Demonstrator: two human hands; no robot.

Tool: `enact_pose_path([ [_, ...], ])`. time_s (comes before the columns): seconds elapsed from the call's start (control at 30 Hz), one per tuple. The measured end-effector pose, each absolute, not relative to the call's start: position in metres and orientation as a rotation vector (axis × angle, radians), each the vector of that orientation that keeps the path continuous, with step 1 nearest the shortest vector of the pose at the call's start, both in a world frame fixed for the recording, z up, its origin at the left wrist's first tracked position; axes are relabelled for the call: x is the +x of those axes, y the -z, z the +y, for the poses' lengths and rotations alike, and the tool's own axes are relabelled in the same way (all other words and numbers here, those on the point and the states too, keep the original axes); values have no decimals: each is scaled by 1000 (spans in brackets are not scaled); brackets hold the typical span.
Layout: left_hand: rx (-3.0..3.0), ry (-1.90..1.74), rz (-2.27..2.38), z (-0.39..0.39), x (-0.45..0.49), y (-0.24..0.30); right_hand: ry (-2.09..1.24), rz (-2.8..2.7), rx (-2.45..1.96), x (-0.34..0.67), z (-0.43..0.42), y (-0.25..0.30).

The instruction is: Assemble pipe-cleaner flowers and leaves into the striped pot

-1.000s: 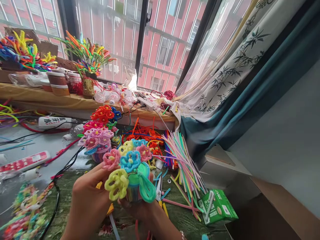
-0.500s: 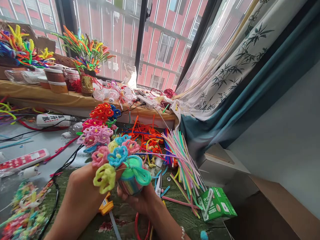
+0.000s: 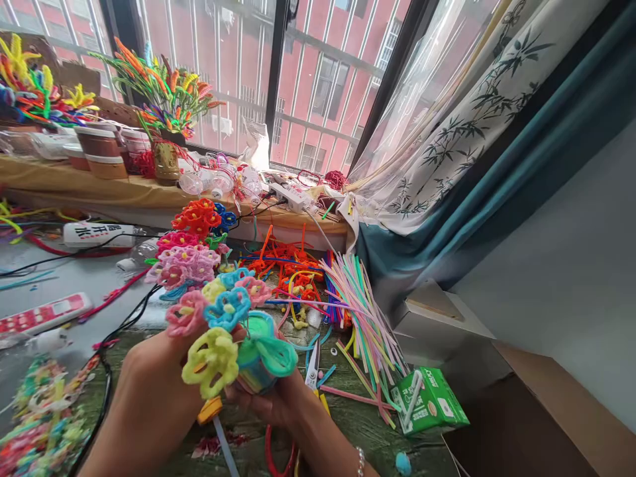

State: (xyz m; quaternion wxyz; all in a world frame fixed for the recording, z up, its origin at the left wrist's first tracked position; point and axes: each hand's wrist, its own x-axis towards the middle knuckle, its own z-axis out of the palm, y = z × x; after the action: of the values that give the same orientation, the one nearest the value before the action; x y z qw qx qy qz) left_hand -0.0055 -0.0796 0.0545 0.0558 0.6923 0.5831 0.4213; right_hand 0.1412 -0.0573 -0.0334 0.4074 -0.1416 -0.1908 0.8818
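Both my hands hold a small bouquet of pipe-cleaner flowers (image 3: 226,331) over the table: pink, blue and yellow blooms above a green bow and a striped wrap. My left hand (image 3: 149,391) is closed around the stems from the left, behind the yellow flower. From below, my right hand (image 3: 278,401) grips the striped base, fingers curled. A yellow-handled tool (image 3: 211,411) lies on the table just under the bouquet.
Finished flower pots (image 3: 191,255) stand behind the bouquet. Loose pipe cleaners (image 3: 362,311) and scissors (image 3: 313,368) lie to the right, with a green carton (image 3: 430,401) beyond. A cardboard box (image 3: 527,411) sits far right. Cables, a power strip (image 3: 42,315) and flower chains (image 3: 40,417) lie left.
The bouquet and both hands have shifted slightly left and lower in view, and the bouquet has tilted a little to the left.
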Motion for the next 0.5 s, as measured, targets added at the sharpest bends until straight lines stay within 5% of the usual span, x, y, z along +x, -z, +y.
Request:
enact_pose_path([
  [0.5,2575,-1102,1672,-89,-6,-61,-2276,-468,-324,143,-55,41],
])
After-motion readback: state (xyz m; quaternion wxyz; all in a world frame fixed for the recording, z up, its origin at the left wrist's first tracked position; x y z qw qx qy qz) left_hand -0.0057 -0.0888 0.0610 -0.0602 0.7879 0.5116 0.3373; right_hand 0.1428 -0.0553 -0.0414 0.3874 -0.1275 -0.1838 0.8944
